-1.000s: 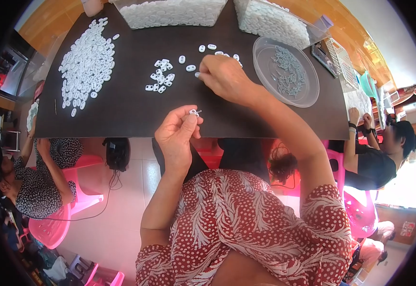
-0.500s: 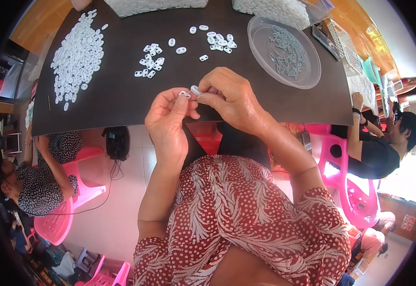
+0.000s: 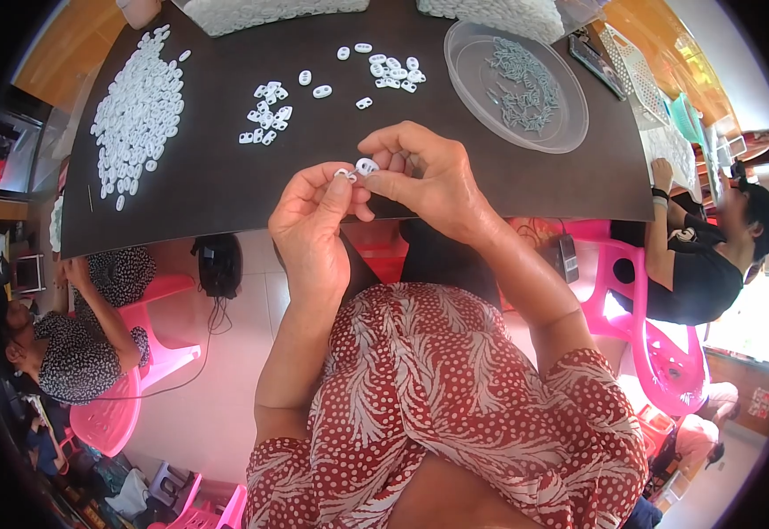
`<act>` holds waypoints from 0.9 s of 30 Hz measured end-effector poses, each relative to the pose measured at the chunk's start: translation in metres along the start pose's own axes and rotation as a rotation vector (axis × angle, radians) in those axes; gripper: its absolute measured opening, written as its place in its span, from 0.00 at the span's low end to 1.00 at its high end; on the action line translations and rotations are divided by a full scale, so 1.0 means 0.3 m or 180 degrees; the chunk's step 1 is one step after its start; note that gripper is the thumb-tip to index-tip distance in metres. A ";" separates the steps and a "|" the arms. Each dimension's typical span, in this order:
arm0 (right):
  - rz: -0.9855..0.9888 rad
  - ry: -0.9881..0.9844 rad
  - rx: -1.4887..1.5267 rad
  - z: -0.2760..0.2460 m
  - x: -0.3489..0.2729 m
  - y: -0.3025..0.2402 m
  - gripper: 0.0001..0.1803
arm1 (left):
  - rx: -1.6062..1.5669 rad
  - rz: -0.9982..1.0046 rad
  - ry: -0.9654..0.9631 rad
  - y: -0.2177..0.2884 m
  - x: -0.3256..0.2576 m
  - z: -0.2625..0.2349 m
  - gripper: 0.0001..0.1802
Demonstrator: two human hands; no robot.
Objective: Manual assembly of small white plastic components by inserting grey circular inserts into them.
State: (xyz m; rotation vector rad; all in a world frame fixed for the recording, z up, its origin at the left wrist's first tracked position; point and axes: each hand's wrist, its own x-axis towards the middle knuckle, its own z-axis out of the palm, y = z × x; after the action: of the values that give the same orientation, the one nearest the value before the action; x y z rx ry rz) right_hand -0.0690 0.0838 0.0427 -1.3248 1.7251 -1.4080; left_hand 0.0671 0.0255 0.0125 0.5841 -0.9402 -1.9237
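Observation:
Just over the table's near edge, my left hand (image 3: 316, 231) pinches a small white plastic piece (image 3: 343, 174) between thumb and fingertips. My right hand (image 3: 433, 181) grips a white oval piece with holes (image 3: 367, 166) between thumb and fingers, its curled fingers raised behind it. The two pieces meet or nearly touch; the exact contact is too small to tell. Beyond the hands lie a small cluster of white two-holed pieces (image 3: 270, 115) and another group of white ovals (image 3: 393, 72), with a few single ovals (image 3: 322, 92) between them.
A big heap of white ovals (image 3: 138, 115) covers the dark table's (image 3: 217, 181) left side. At the right, a clear round dish (image 3: 570, 132) holds many small grey-green pins (image 3: 526, 84). White-filled containers (image 3: 270, 11) line the back. People sit on pink chairs at both sides.
The oval piece in my right hand has turned so its holes show, and the right fingers have lifted and loosened a little. My left hand stays nearly still. The whole view has shifted slightly.

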 end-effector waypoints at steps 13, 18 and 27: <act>0.0680 -0.0117 0.1175 -0.033 -0.014 0.039 0.07 | 0.0507 0.0039 0.0061 -0.002 -0.020 0.001 0.08; 0.0798 -0.0076 0.1624 -0.026 -0.013 0.049 0.08 | 0.0691 0.0317 0.0097 -0.007 -0.036 0.020 0.08; 0.0718 -0.0012 0.1460 -0.015 -0.019 0.055 0.09 | 0.1136 0.0440 0.0234 -0.013 -0.045 0.018 0.08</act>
State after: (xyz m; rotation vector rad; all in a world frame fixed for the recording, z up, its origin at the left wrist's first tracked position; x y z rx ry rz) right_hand -0.0764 0.0902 0.0275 -0.8564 1.3840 -1.5442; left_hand 0.0680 0.0406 0.0130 0.7684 -1.2538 -1.6112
